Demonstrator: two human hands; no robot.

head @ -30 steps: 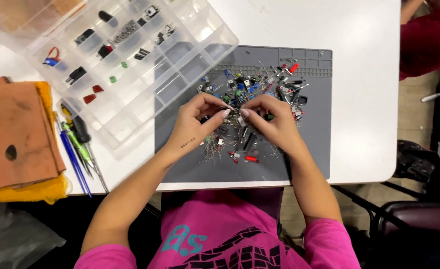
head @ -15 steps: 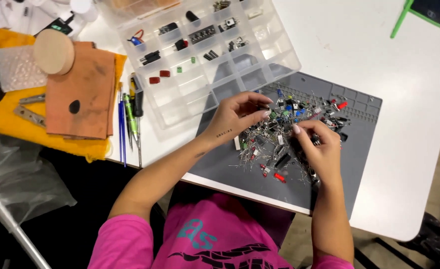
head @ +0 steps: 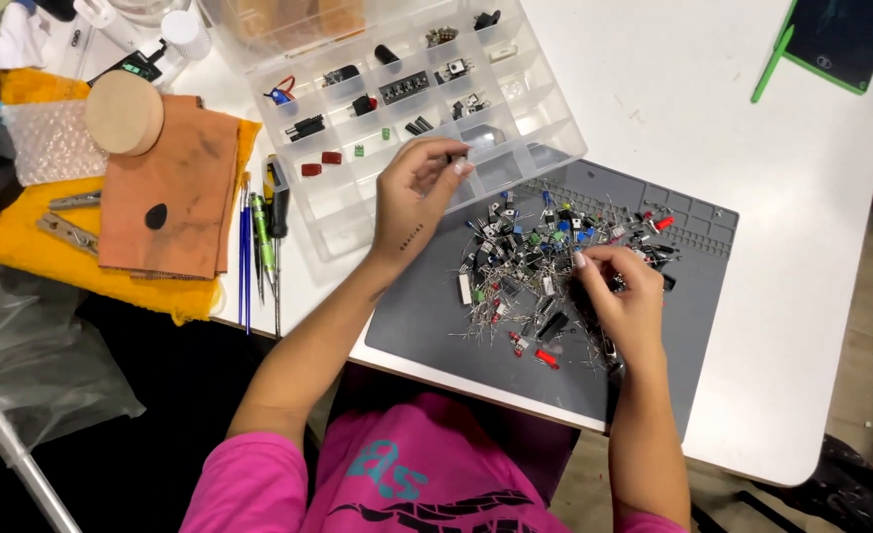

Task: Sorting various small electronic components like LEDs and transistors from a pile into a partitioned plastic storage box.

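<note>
My left hand (head: 415, 195) is raised over the near edge of a clear plastic compartment box (head: 348, 202), pinching a tiny dark electronic part (head: 463, 156) between thumb and fingertips. My right hand (head: 622, 296) rests on a heap of small electronic components (head: 535, 266) with wire legs, fingers curled down into the pile; whether it holds a piece is hidden. The heap lies on a grey work mat (head: 427, 316) on the white table (head: 802, 296). Several box compartments hold black, red and green parts.
Left of the box lie blue pens and a screwdriver (head: 259, 237), brown leather pieces (head: 170, 197), a round wooden disc (head: 123, 112) and clothespins on yellow cloth (head: 22, 247). A dark tablet with green edge (head: 832, 39) sits at the far right. Clear plastic wrap (head: 32, 345) hangs below the table's edge.
My left hand lifted from the pile and moved up-left to the box with a small part pinched. My right hand stayed on the heap. The view shifted right.
</note>
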